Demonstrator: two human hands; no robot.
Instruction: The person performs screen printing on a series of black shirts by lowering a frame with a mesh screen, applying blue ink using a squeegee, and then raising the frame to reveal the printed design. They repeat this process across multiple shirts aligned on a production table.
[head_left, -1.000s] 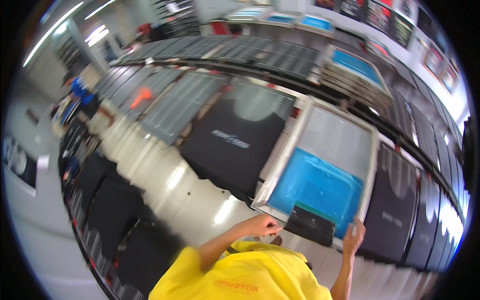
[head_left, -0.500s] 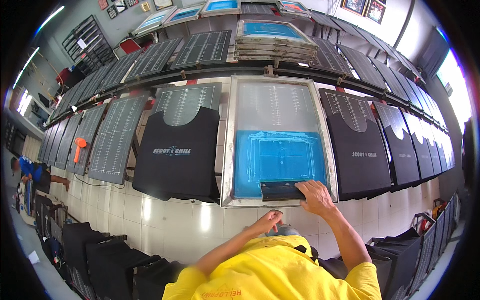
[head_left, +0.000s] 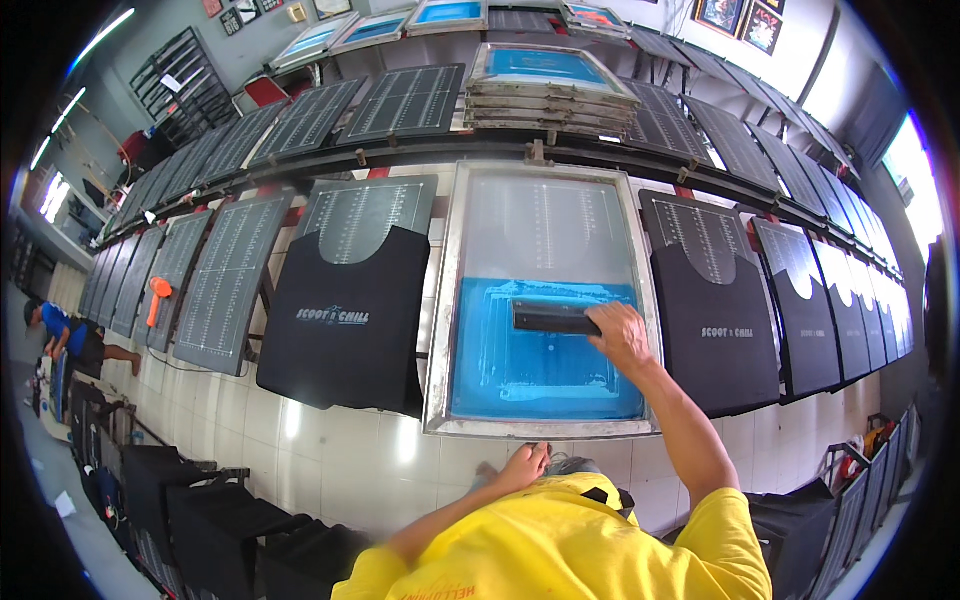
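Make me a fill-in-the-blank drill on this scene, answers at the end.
1. The person's ____ hand holds a black squeegee.
2. The screen is grey toward its far end and ____ in its near part.
3. At the left, a gun-shaped tool coloured ____ shows against a grey board.
4. The person's own top is ____, while the shirts on either side of the screen are black.

Missing words: right; blue; orange; yellow.

Yellow short-sleeved shirt [head_left: 565, 540], orange lettering [head_left: 458, 592]
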